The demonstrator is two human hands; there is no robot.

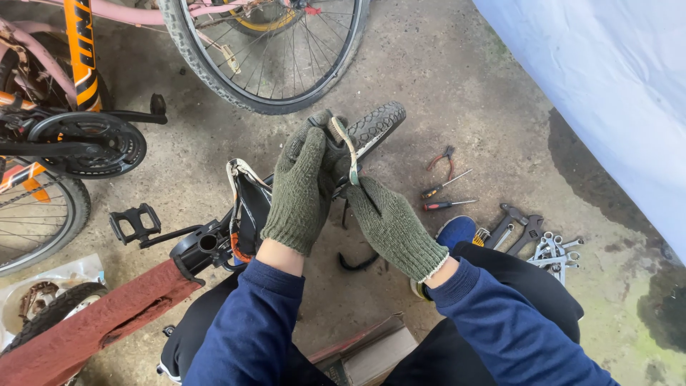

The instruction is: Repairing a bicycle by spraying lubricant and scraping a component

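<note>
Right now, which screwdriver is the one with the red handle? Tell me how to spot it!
Find the blue shoe by the person's knee on the concrete floor. Just above its toe lie two screwdrivers, below the red-handled pliers. The red-handled screwdriver is the lower one, nearly level and closest to the shoe; the other screwdriver has a black-and-yellow handle and slants upward.

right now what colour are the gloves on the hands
Dark olive-green knit gloves on the left hand and the right hand, clearest in the head view.

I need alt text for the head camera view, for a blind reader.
Two hands in green gloves, left and right, hold a thin strip above a small tyre and red bike frame. Tools lie on the concrete floor to the right; bicycles stand behind.
</note>
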